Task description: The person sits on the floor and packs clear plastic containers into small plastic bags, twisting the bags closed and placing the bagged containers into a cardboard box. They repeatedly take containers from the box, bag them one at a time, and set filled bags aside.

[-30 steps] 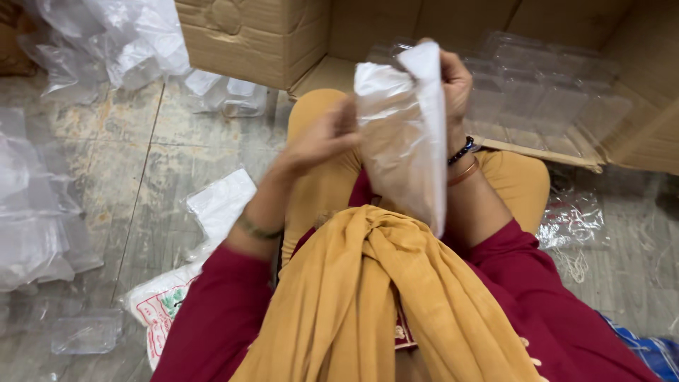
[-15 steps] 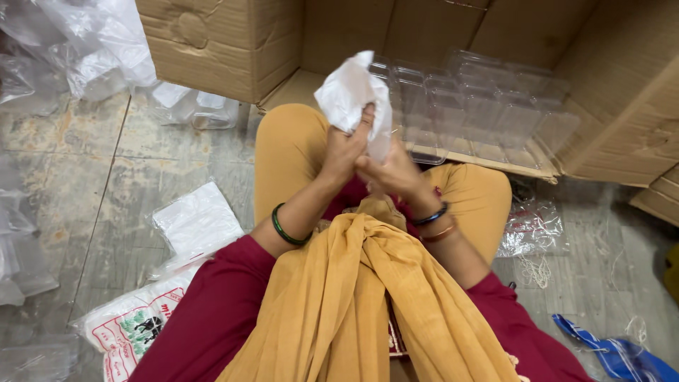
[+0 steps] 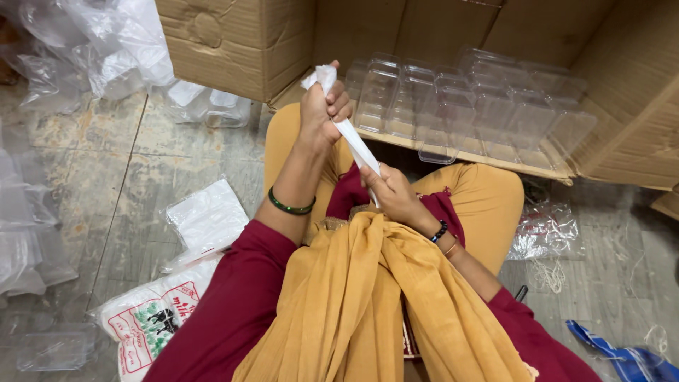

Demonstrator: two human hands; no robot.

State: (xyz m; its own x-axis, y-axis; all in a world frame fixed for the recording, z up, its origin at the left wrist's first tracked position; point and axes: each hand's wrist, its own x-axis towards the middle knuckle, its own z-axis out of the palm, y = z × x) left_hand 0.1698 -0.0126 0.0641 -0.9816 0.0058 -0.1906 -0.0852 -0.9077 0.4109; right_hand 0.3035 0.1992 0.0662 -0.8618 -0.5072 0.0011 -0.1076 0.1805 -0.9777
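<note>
The left hand [image 3: 322, 110] is clamped on the upper end of the white plastic bag [image 3: 351, 134], now twisted into a thin strip rather than bunched; the right hand [image 3: 392, 192], moved lower, grips its bottom end above the lap; clear plastic containers [image 3: 481, 106] lie beyond.

Twisted bag [image 3: 351, 134]: middle hidden inside left hand [image 3: 322, 113], lower end behind right hand [image 3: 392, 194]. Printed sack [image 3: 152, 318] partly under sleeve [image 3: 233, 311]. Blue strap [image 3: 622, 357] cropped by edge.
</note>
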